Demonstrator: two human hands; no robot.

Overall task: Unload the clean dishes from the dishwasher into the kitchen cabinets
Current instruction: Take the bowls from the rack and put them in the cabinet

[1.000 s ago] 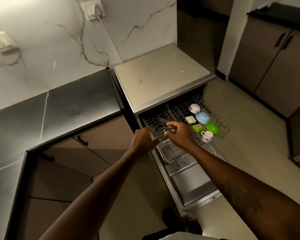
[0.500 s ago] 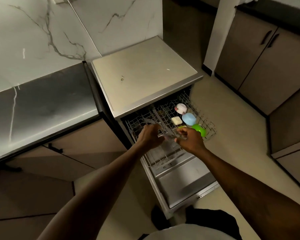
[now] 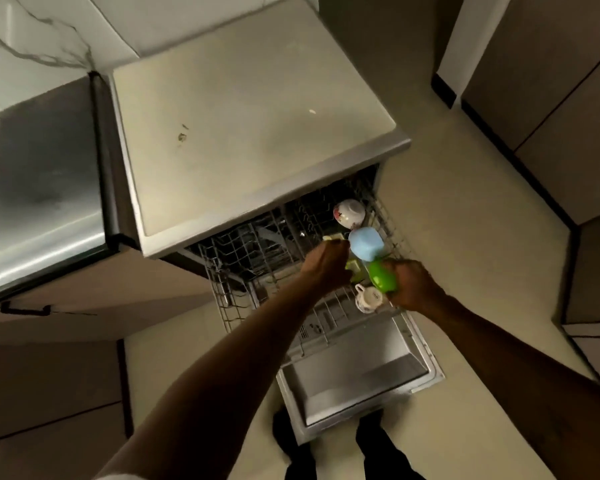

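Note:
The dishwasher's wire rack (image 3: 222, 292) is pulled out over the open door (image 3: 354, 379). On its right side lie a white flowered bowl (image 3: 349, 213), a light blue bowl (image 3: 366, 243), a green bowl (image 3: 381, 279) and a white cup (image 3: 368, 298). My right hand (image 3: 411, 285) grips the green bowl from its right side. My left hand (image 3: 326, 263) hovers over the rack beside the blue bowl, fingers curled; a small yellow-green item (image 3: 354, 269) shows just past it. Whether it holds anything is hidden.
The dishwasher's pale top (image 3: 243, 109) lies ahead, with a dark steel counter (image 3: 39, 168) to its left. Brown cabinet doors (image 3: 548, 91) stand at the right across the tiled floor (image 3: 465, 271). My feet (image 3: 291, 441) are at the door's near edge.
Both hands left the rack's front rail and moved right to the dishes. My right hand took hold of the green bowl. The view tilted further down.

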